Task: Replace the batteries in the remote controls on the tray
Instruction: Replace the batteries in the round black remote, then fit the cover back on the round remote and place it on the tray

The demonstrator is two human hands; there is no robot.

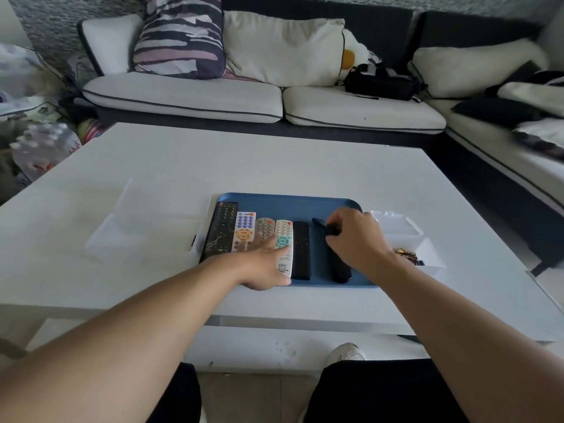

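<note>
Both forearms reach out over the near edge of the white table. Left hand lies flat and released, palm down, across the near ends of the middle remotes at the near edge of the blue tray; fingers spread, grasping nothing. Right hand sits over the tray's right side, fingers pinched on the far end of a black remote, whose near end rests by the tray's near right corner; a dark piece, possibly its cover, sticks out just past the fingers, cannot tell. Row on the tray, left to right: long black remote at the left edge, white remote with purple and orange buttons, grey remote partly under the left hand, white remote with teal buttons, slim black remote. Clear compartment box just beside the tray's right edge, small dark and brassy items in its near compartment, too small to tell. Clear lid-like sheet left of tray. Beyond the far edge, a sofa with cushions.
</note>
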